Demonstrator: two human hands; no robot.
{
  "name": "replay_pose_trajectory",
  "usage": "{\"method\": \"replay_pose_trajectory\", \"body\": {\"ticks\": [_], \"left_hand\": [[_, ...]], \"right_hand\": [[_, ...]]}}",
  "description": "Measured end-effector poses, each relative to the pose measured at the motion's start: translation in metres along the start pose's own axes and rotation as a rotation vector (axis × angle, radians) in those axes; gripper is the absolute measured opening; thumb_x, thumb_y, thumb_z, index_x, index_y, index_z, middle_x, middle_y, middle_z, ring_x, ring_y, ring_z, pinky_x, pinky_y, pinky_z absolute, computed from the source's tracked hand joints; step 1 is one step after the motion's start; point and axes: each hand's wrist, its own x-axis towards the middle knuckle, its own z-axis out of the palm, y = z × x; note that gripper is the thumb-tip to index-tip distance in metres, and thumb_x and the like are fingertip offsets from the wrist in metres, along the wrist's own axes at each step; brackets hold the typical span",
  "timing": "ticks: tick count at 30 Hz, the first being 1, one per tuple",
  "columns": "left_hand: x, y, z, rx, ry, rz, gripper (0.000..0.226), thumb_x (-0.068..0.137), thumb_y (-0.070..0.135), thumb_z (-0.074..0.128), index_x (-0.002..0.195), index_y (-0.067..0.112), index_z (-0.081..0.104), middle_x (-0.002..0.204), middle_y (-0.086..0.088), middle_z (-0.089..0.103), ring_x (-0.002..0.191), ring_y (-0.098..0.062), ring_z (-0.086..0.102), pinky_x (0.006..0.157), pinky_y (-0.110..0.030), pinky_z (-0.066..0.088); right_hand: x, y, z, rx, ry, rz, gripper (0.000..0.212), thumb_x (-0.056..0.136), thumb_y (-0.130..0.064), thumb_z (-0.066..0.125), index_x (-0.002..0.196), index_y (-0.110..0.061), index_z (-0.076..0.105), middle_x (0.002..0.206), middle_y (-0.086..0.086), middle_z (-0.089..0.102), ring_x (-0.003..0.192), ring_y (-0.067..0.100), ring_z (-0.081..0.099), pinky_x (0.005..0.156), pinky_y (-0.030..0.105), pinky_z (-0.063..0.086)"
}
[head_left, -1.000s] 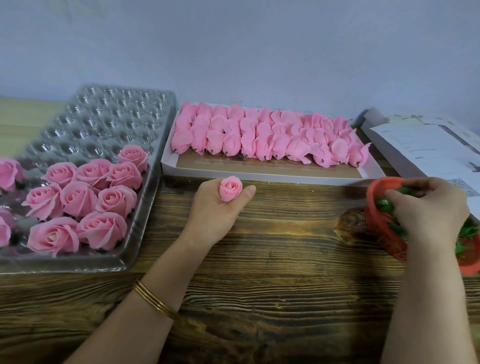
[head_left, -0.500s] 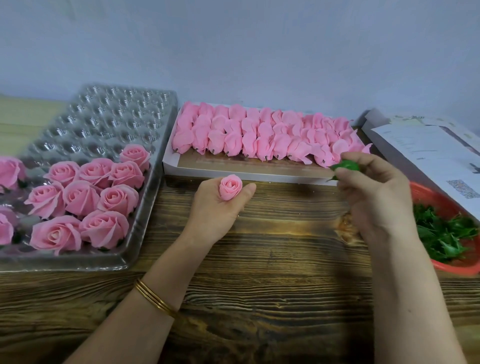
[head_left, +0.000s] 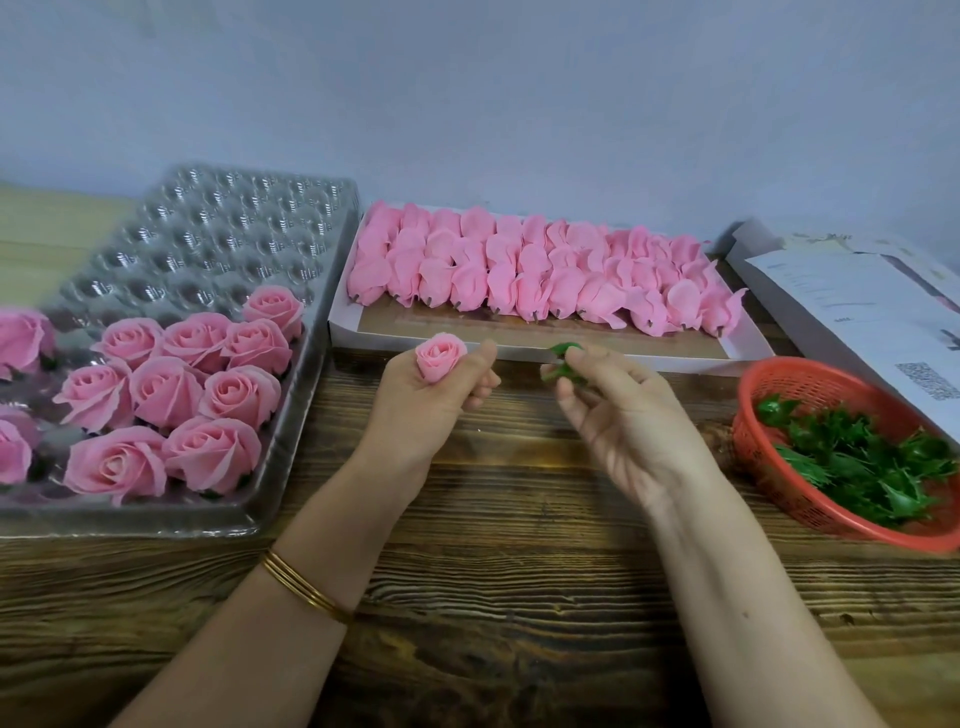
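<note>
Pink rosebud (head_left: 440, 357) stands upright in the left hand (head_left: 426, 408), pinched at its base between the thumb and the curled fingers, above the wooden table (head_left: 519, 571) and just in front of the near wall of a white cardboard box (head_left: 344, 325). Close beside it but not touching, the right hand (head_left: 623, 415) pinches a small green calyx (head_left: 563, 362) between thumb and fingertips, its other fingers loosely bent. Thin gold bangles (head_left: 306, 587) circle the left wrist. Inside the box, rows of unfinished pink buds (head_left: 519, 275) lie packed side by side with their bases toward the person. To the left sits a clear plastic blister tray (head_left: 208, 239), its near cells filled with finished pink roses (head_left: 171, 389). To the right, a red mesh basket (head_left: 810, 506) holds a heap of green calyxes (head_left: 857, 462), and printed papers (head_left: 857, 312) lie behind it against the wall
</note>
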Motion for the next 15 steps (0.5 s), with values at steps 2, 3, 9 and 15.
{"method": "replay_pose_trajectory", "body": {"ticks": [2,3,9,15], "left_hand": [[0.000,0.002,0.000,-0.077,-0.011,-0.024,0.026,0.084,0.038,0.071,0.063,0.023,0.071,0.071,0.004,0.070,0.073,-0.008,0.062,0.074,-0.026,0.051],[0.000,0.002,0.000,-0.111,-0.015,-0.037,0.027,0.078,0.043,0.072,0.058,0.025,0.071,0.072,0.003,0.071,0.075,-0.009,0.063,0.076,-0.028,0.052],[0.004,0.004,-0.001,-0.291,-0.006,-0.133,0.035,0.081,0.042,0.069,0.051,0.025,0.066,0.074,0.002,0.072,0.077,-0.004,0.069,0.079,-0.027,0.052],[0.007,0.004,-0.004,-0.435,0.012,-0.179,0.041,0.093,0.038,0.063,0.054,0.024,0.060,0.077,-0.001,0.071,0.080,-0.010,0.067,0.088,-0.031,0.051]], "right_hand": [[0.000,0.004,0.003,0.009,0.006,0.046,0.022,0.068,-0.008,0.071,0.087,-0.001,0.066,0.082,0.010,0.065,0.081,0.019,0.065,0.063,0.020,0.057],[-0.001,0.006,0.004,-0.002,0.003,0.070,0.021,0.068,-0.010,0.071,0.086,-0.003,0.066,0.080,0.010,0.065,0.082,0.020,0.065,0.064,0.023,0.058],[0.001,0.015,0.003,-0.192,0.011,0.177,0.008,0.092,-0.017,0.063,0.093,-0.012,0.069,0.078,0.000,0.067,0.076,0.013,0.058,0.068,0.024,0.056],[-0.001,0.020,0.003,-0.226,-0.122,0.237,0.019,0.090,-0.002,0.061,0.106,-0.009,0.070,0.079,0.001,0.067,0.075,0.013,0.064,0.069,0.021,0.056]]}}
